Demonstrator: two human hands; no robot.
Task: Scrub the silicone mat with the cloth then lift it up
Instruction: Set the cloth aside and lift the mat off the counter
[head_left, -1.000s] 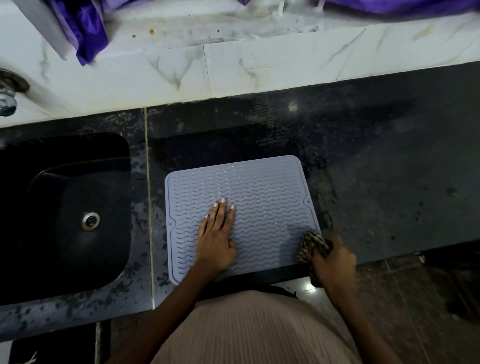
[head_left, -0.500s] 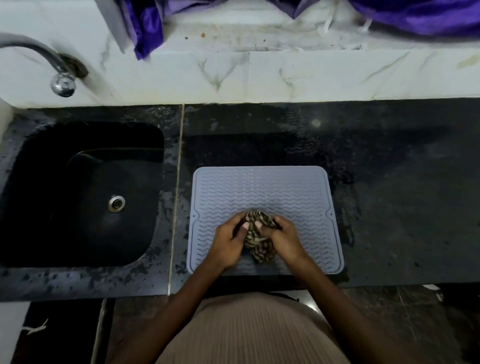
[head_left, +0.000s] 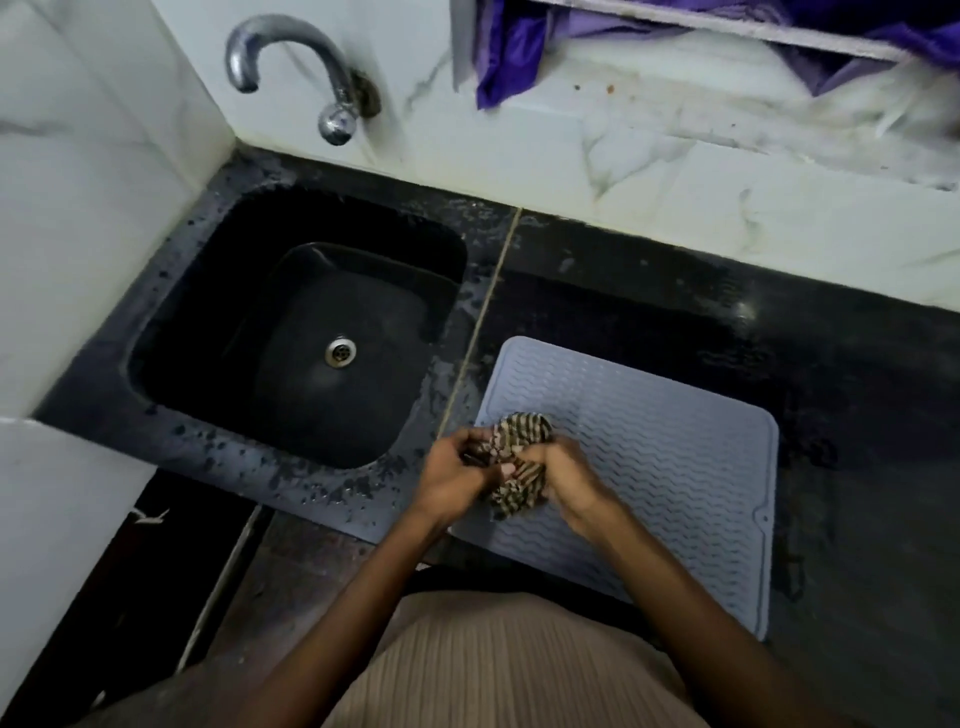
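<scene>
Black stone counter (head_left: 857, 415) fills the middle of the frame, with a sunken black sink (head_left: 291, 332) centre-left, a chrome tap (head_left: 291, 62) at upper left and purple fabric (head_left: 511, 57) hanging at the top. Grey silicone mat (head_left: 675, 467) lies flat on the counter at lower right, its near edge running to the counter's front. Change over the last second: left hand (head_left: 449, 475) was pressed flat on the mat and the right hand (head_left: 569, 480) held the cloth (head_left: 519, 462) at the mat's lower-right corner; half a second ago both hands met on the cloth mid-mat. Now both hands grip the bunched striped cloth, fingers curled round it, over the mat's left edge, closer to the sink side. Can't tell if the cloth is pressed on the mat or held just above it. Read: looks like regripping or bunching the cloth, not a lift. Nothing pins the mat now, so it may slide on the wet counter if scrubbed hard. Lift step not begun; mat edges all down.
</scene>
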